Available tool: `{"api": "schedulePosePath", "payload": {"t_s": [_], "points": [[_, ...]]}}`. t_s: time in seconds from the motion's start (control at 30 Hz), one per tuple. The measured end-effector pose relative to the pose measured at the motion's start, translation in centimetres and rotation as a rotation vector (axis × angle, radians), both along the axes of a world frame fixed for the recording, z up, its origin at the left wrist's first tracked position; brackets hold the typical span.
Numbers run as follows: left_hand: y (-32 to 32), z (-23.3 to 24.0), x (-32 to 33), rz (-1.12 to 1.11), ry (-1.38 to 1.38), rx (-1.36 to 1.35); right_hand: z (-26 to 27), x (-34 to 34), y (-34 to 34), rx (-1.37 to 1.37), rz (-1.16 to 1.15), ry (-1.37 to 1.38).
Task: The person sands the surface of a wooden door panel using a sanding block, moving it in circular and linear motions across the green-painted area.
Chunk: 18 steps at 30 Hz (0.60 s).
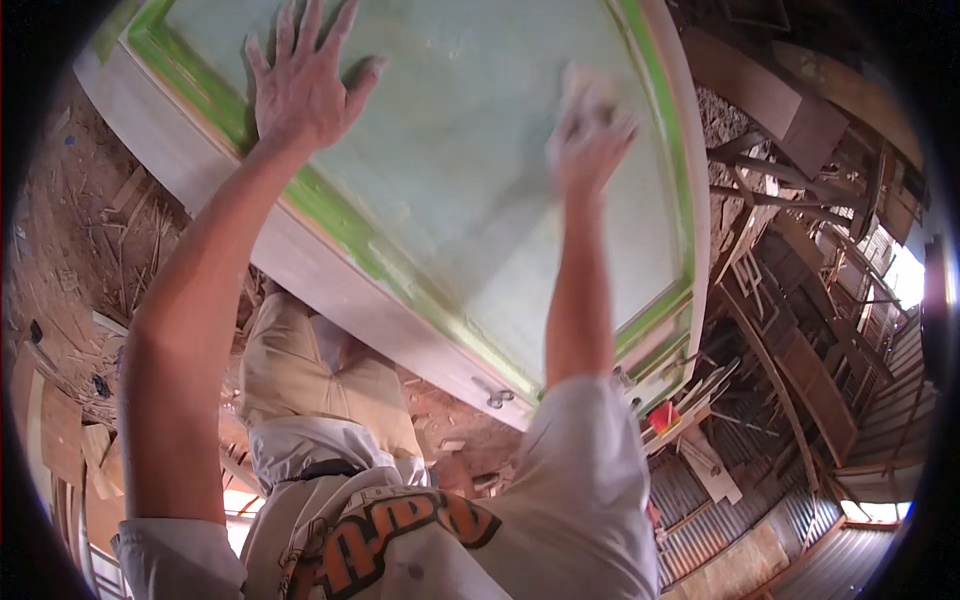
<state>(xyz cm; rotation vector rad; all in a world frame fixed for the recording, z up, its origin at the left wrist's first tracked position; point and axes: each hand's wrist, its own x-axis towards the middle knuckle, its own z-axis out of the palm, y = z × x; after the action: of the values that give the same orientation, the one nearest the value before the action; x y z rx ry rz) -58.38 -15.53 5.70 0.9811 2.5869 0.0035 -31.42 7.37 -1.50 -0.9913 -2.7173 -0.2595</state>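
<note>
A large pale panel [450,172] with a recessed, greenish-white face and bright green borders [345,232] lies before me. My left hand [304,97] rests flat on its upper left part, fingers spread, holding nothing. Over the right part of the face is my right hand [592,135], blurred and whitish at the fingers. Its fingers seem bent over a pale thing too blurred to name. A pair of scissors [499,397] lies on the pale outer edge of the panel near its lower corner.
Scraps and wood splinters [135,217] litter the dirt floor at left. Boards [817,375] and wooden frames lean at right, beside corrugated metal sheets [757,480]. A red object [664,417] sits by the panel's lower right corner, near thin wood strips.
</note>
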Motion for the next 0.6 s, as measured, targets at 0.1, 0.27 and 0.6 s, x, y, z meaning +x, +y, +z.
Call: {"api": "schedulePosePath", "payload": {"t_s": [0.1, 0.27, 0.6], "points": [[0.0, -1.3, -0.1, -0.004, 0.078, 0.050, -0.4, -0.9, 4.3, 0.011, 0.022, 0.184], [-0.3, -2.0, -0.2, 0.002, 0.110, 0.037, -1.6, 9.6, -16.2, -0.111, -0.056, -0.053], [-1.3, -8.3, -1.3, -0.152, 0.361, 0.372, -0.7, 8.9, -0.4, -0.095, -0.215, 0.191]]}}
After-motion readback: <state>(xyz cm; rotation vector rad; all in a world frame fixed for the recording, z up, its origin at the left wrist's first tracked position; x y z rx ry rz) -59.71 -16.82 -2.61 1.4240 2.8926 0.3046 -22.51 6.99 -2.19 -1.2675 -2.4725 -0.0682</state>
